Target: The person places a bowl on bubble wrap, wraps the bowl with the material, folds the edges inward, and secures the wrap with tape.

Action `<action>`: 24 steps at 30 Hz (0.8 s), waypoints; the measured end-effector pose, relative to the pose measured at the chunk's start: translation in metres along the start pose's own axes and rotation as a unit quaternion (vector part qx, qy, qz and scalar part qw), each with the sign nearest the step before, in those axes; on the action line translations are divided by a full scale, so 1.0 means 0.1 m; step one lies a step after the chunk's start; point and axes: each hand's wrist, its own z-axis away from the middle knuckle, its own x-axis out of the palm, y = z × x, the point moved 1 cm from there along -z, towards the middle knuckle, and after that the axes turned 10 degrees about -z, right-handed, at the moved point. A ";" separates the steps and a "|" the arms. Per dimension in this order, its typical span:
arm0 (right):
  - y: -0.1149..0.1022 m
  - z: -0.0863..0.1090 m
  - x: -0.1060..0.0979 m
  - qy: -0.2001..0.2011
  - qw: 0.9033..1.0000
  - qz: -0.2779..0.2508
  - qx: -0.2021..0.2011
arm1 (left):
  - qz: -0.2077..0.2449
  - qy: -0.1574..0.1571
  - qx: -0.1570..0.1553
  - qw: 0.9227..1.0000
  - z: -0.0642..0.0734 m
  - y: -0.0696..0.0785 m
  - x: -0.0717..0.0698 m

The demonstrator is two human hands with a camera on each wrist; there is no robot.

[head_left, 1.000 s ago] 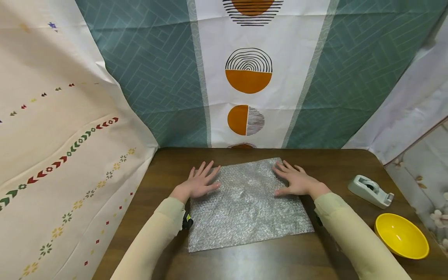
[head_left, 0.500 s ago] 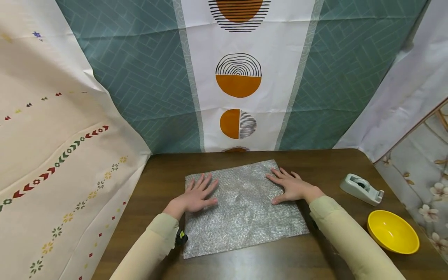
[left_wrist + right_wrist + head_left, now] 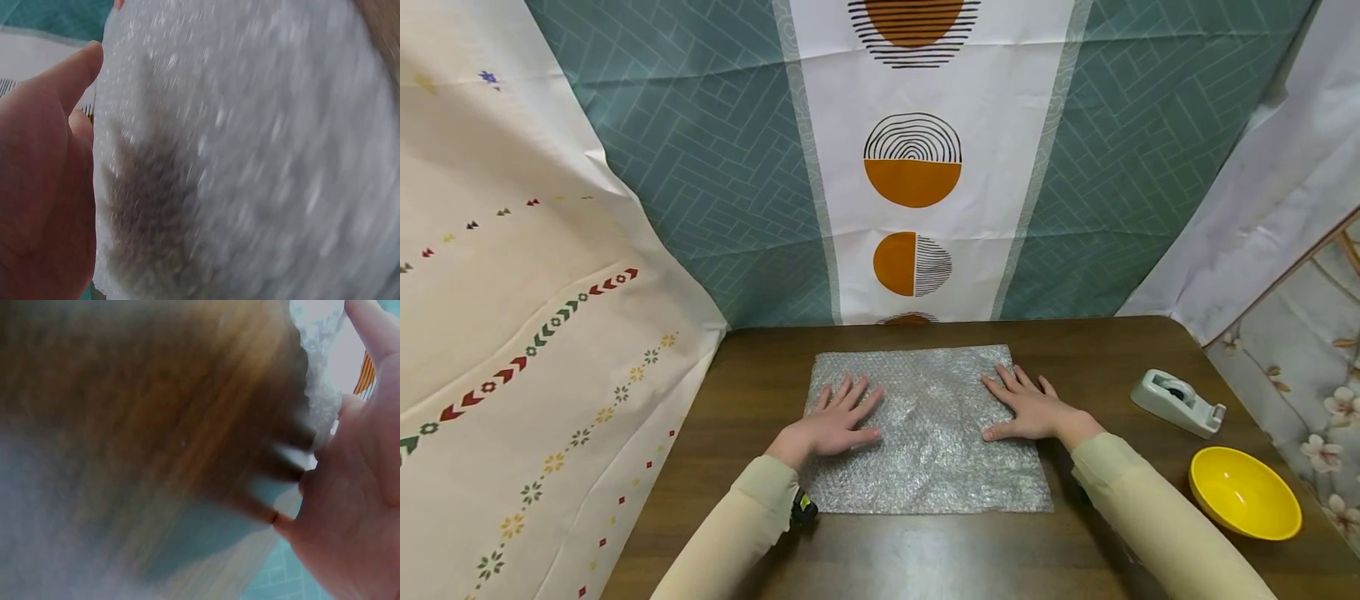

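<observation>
A rectangular sheet of clear bubble wrap (image 3: 932, 479) lies flat on the brown wooden table (image 3: 925, 550), its near edge roughly parallel to the table's far edge. My left hand (image 3: 835, 427) rests on the sheet's left side, fingers straight and spread. On the right side lies my right hand (image 3: 1033, 411), also spread, its fingertips on the sheet. In the left wrist view the bubble wrap (image 3: 262, 137) fills most of the picture beside the left hand (image 3: 47, 169). The right wrist view shows the right hand (image 3: 356, 481) with its fingertips at the sheet's edge.
A pale tape dispenser (image 3: 1178, 403) stands right of the right hand. Nearer, at the table's right side, is a yellow bowl (image 3: 1243, 493). Patterned cloths hang behind the table (image 3: 1075, 208) and along its left (image 3: 587, 333) and right sides.
The bubble wrap has turned under my hands, so its near edge, slanted before, now runs level. Both hands stay spread on it, shifting slightly right in the last half second.
</observation>
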 end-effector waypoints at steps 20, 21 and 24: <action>0.05 0.06 0.13 0.011 0.999 -0.052 0.007 | 0.003 -0.034 -0.019 0.999 -0.14 -0.01 0.13; 0.04 0.07 0.11 0.012 0.998 -0.058 0.002 | 0.007 -0.033 -0.017 0.999 -0.16 -0.04 0.16; 0.03 0.12 0.07 0.010 0.997 -0.074 -0.007 | 0.011 -0.041 -0.016 0.999 -0.18 -0.01 0.13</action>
